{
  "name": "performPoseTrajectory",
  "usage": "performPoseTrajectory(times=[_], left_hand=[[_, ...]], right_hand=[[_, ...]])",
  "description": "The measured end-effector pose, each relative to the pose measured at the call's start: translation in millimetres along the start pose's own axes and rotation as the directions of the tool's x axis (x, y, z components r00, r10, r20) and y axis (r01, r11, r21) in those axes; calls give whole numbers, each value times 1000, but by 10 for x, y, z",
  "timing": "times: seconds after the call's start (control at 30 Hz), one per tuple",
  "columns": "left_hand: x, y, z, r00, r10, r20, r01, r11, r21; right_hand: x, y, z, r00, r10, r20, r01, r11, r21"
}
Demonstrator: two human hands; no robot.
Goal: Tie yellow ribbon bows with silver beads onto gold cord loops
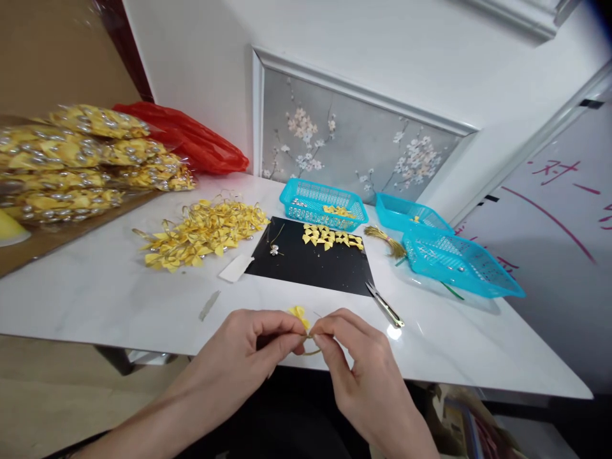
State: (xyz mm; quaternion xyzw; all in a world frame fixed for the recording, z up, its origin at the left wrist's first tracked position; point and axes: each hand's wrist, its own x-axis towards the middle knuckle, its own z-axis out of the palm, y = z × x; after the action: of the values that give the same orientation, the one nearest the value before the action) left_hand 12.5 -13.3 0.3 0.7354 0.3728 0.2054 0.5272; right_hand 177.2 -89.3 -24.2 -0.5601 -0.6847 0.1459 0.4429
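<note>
At the table's front edge, my left hand (268,344) and my right hand (351,357) meet fingertip to fingertip, both pinching a thin gold cord (313,352) that curves in a loop below them. A yellow ribbon bow (299,313) shows just behind my left fingertips; how it joins the cord is hidden. Beyond my hands lies a black mat (310,271) bearing several yellow bows (325,236) and a cord with silver beads (274,250). Right of the mat, a pair of thread snips (386,306) rests on the table.
A pile of finished-looking yellow bow pieces (205,233) lies left of the mat. Blue baskets (322,213) stand at the back and right, near a bundle of gold cords (386,241). Bagged yellow pieces (81,162) and a red bag (191,140) sit at far left.
</note>
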Motion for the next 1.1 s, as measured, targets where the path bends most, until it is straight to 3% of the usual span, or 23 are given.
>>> performPoseTrajectory(times=[0.3,0.53,0.67,0.9,1.1], left_hand=[[-7,-27,3,1000,5,13,-6,998,70],[13,-112,11,1000,-18,16,16,995,99],[22,-143,4,1000,7,3,-7,1000,12],[100,-247,-5,997,54,-50,-50,996,77],[128,-250,-145,999,43,-11,-42,995,92]], right_hand=[[-3,12,55,999,-51,-11,50,995,-92],[6,36,135,1000,-17,-5,16,997,-77],[-22,71,239,999,34,-35,-35,999,-28],[-3,157,281,995,101,-16,-101,995,23],[92,329,161,969,240,-59,-246,959,-143]])
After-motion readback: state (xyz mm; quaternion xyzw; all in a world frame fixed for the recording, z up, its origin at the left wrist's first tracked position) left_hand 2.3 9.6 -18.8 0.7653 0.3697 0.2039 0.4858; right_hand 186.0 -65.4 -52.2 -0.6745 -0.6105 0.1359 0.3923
